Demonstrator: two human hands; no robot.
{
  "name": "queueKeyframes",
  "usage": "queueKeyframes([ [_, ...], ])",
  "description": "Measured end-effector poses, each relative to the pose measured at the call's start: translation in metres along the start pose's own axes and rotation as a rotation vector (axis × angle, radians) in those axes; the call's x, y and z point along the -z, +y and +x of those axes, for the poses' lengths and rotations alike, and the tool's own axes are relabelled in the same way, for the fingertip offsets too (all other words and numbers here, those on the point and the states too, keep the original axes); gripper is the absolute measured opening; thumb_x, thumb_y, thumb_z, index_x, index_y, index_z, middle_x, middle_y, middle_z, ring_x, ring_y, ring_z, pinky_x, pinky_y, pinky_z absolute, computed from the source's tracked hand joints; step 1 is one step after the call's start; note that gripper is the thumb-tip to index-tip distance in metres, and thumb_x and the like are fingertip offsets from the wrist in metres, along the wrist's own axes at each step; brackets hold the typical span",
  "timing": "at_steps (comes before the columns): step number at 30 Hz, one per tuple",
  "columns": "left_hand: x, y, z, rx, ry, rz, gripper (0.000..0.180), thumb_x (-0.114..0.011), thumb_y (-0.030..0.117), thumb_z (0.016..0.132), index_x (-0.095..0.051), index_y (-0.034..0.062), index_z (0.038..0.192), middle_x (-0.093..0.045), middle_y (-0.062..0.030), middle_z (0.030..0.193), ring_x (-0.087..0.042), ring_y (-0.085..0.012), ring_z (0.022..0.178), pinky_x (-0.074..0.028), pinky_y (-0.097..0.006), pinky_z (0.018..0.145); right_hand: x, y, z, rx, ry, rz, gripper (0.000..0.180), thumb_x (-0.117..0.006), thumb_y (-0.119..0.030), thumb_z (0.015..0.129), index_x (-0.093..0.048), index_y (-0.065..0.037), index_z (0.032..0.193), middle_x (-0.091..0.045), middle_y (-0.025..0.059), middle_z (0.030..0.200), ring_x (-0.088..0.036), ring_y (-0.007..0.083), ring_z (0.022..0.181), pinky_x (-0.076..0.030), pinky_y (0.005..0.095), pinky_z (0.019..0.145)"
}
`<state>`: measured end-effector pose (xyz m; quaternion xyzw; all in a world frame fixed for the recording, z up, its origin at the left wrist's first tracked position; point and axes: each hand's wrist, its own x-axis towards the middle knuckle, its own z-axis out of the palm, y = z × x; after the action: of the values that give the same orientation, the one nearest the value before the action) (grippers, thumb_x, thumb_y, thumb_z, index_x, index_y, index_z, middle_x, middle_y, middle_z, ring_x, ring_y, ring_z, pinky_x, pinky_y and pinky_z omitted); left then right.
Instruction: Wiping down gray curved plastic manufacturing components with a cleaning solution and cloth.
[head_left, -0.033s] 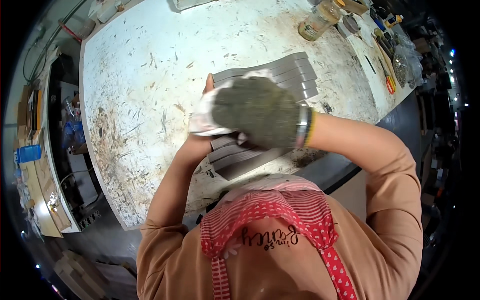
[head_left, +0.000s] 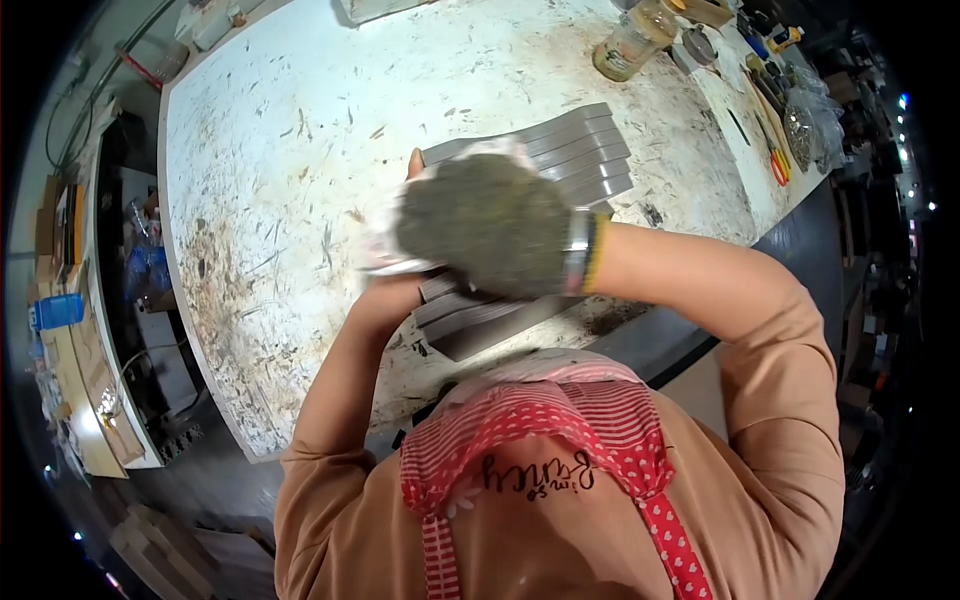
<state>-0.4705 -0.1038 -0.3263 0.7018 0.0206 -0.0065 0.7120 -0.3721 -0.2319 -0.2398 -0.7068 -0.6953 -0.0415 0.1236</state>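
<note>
Several grey flat strips (head_left: 580, 150) lie side by side on the worktable, their surface wavy and shiny. My right hand (head_left: 485, 225), in a dark green knitted glove, is closed over a white cloth (head_left: 383, 250) on top of the strips; motion blurs it, and its fingers are hidden. My left hand (head_left: 400, 290) is bare and reaches in at the strips' left side. The glove and cloth cover most of it. One straight fingertip shows past the cloth's far side, so its grip is hidden.
The white worktable (head_left: 280, 150) is stained and scratched. At its far right stand a jar (head_left: 635, 45) with murky contents and a round grey container (head_left: 699, 46). Orange-handled pliers (head_left: 779, 167) and a clear plastic bag (head_left: 815, 130) lie along the right edge. Shelving stands left.
My gloved right hand has slid a little to the left with the white cloth, over the strips. My left forearm and the strips stay almost where they were.
</note>
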Motion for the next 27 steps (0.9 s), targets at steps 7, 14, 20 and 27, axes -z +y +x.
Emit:
queueKeyframes([
  [7, 0.015, -0.012, 0.024, -0.174, -0.06, 0.52, 0.113, -0.08, 0.033, 0.065, -0.005, 0.0011, 0.144, -0.024, -0.0291, 0.142, -0.026, -0.042, 0.133, -0.027, -0.044, 0.11, 0.036, 0.034, -0.017, -0.42, -0.071, 0.726, 0.024, -0.053, -0.01, 0.086, -0.057, -0.004, 0.109, -0.063, 0.0103, 0.091, -0.063, 0.0175, 0.08, -0.056, 0.0331, 0.073],
  [14, 0.013, -0.012, 0.023, 0.349, -0.176, -0.784, 0.081, -0.058, 0.026, 0.091, -0.002, 0.0028, 0.146, -0.025, -0.0174, 0.146, -0.035, -0.0276, 0.131, -0.035, -0.038, 0.107, 0.006, 0.003, -0.023, -0.081, 0.057, 0.148, 0.02, -0.065, -0.011, 0.075, -0.06, -0.008, 0.093, -0.062, 0.0074, 0.095, -0.061, 0.0216, 0.085, -0.051, 0.0356, 0.076],
  [20, 0.009, 0.006, 0.026, 0.168, -0.259, -0.864, 0.064, -0.03, 0.052, 0.096, -0.034, 0.0029, 0.137, -0.043, -0.0156, 0.135, -0.043, -0.0239, 0.124, -0.038, -0.038, 0.105, -0.002, 0.017, -0.016, 0.139, 0.186, 0.077, 0.029, -0.065, -0.024, 0.075, -0.062, -0.012, 0.101, -0.063, 0.0086, 0.102, -0.061, 0.0215, 0.096, -0.049, 0.0365, 0.085],
  [27, 0.006, 0.005, 0.02, -0.044, -0.282, -0.752, 0.064, -0.055, 0.052, 0.087, -0.044, 0.0038, 0.128, -0.049, -0.014, 0.129, -0.048, -0.0266, 0.119, -0.041, -0.04, 0.101, -0.02, 0.002, 0.007, 0.052, 0.228, 0.114, 0.02, -0.062, -0.013, 0.075, -0.063, -0.013, 0.095, -0.061, 0.0067, 0.092, -0.06, 0.0196, 0.089, -0.049, 0.0351, 0.079],
])
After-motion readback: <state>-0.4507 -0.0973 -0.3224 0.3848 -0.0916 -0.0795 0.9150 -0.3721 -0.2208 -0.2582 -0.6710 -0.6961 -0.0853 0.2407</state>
